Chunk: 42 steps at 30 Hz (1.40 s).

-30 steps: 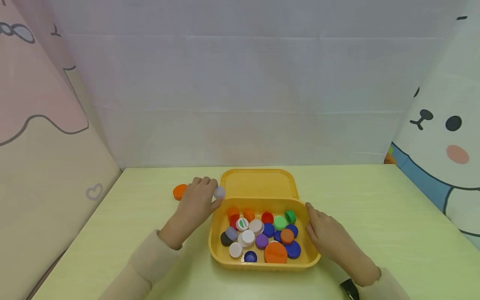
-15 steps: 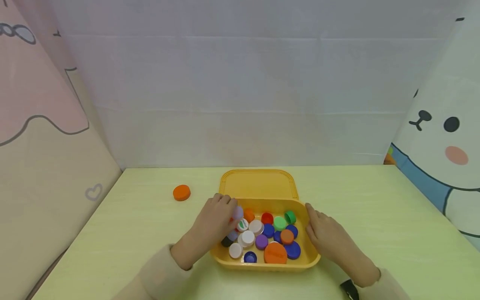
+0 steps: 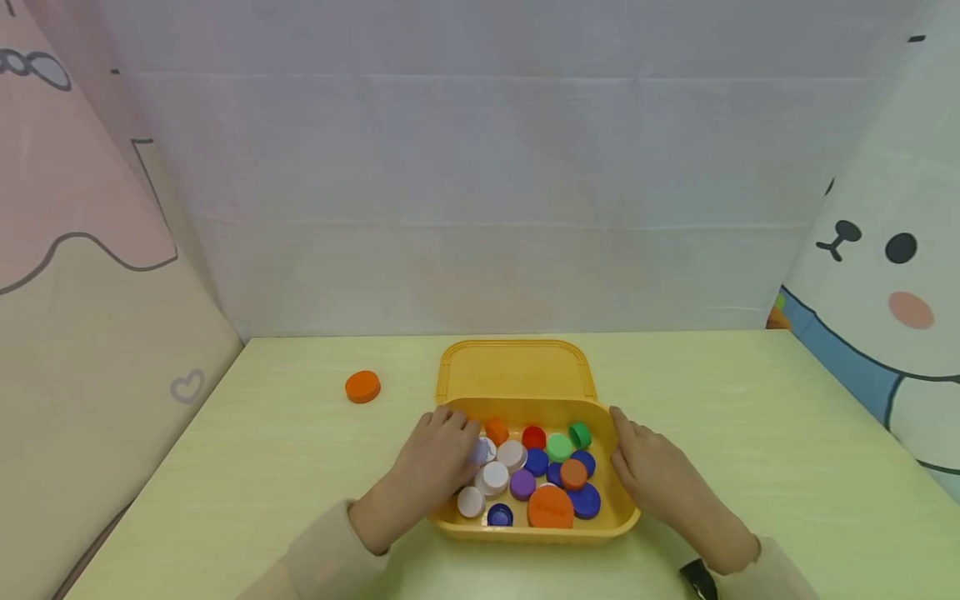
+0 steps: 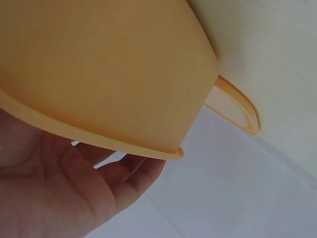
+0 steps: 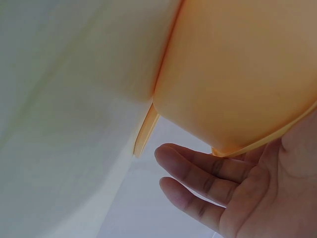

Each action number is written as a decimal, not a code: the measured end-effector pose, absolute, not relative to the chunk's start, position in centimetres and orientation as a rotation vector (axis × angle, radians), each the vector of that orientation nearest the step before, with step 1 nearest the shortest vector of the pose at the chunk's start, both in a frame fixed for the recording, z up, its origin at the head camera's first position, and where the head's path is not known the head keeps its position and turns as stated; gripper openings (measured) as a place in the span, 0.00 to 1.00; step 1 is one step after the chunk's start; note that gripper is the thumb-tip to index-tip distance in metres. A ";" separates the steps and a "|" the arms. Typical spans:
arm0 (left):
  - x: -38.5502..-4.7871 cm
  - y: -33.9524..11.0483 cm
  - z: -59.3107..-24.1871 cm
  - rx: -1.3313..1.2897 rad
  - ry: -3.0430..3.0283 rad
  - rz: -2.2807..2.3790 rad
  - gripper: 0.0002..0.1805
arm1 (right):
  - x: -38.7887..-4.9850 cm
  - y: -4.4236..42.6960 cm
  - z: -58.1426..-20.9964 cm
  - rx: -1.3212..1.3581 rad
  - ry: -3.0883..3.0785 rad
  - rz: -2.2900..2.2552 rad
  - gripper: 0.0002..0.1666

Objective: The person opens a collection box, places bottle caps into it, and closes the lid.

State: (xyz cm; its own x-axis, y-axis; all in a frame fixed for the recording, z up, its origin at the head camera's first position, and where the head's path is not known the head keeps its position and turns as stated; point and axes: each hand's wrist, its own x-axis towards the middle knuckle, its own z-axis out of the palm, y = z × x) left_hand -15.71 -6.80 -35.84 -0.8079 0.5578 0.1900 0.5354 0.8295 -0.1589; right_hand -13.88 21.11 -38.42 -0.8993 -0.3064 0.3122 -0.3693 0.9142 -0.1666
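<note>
In the head view a yellow plastic box holds several bottle caps in white, blue, orange, red, green and purple. My left hand reaches over its left rim and pinches a pale lavender bottle cap just above the white ones. Part of that cap is hidden by the fingers. My right hand holds the box's right rim, thumb over the edge; in the right wrist view its other fingers stretch loosely outside the wall. Left wrist view: the left fingers show below the rim, the cap out of sight.
Behind the box lies its yellow lid, flat on the pale green table. One orange cap sits on the table to the left. A white cloth wall closes off the back.
My left hand has moved right and down from beside the lid into the box's left side, carrying the lavender bottle cap. The right hand has stayed at the right rim.
</note>
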 end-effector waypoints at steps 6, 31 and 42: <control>-15.7 -6.7 -35.9 -0.844 -2.816 0.129 0.19 | -13.8 21.1 -38.3 0.512 -2.795 0.320 0.26; -16.7 -8.6 -33.7 -0.691 -2.718 -0.125 0.15 | -13.9 21.1 -38.1 0.489 -2.839 0.337 0.27; -19.6 -12.1 -34.2 -0.594 -2.627 -0.182 0.15 | -13.8 21.0 -38.0 0.494 -2.836 0.331 0.27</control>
State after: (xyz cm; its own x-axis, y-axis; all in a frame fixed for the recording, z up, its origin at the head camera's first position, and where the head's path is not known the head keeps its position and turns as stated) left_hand -19.57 -12.10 -34.24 -0.8118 0.3789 0.4443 0.4365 0.8992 0.0307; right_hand -13.79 21.05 -38.00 -0.9132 -0.3015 0.2743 -0.3566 0.9169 -0.1794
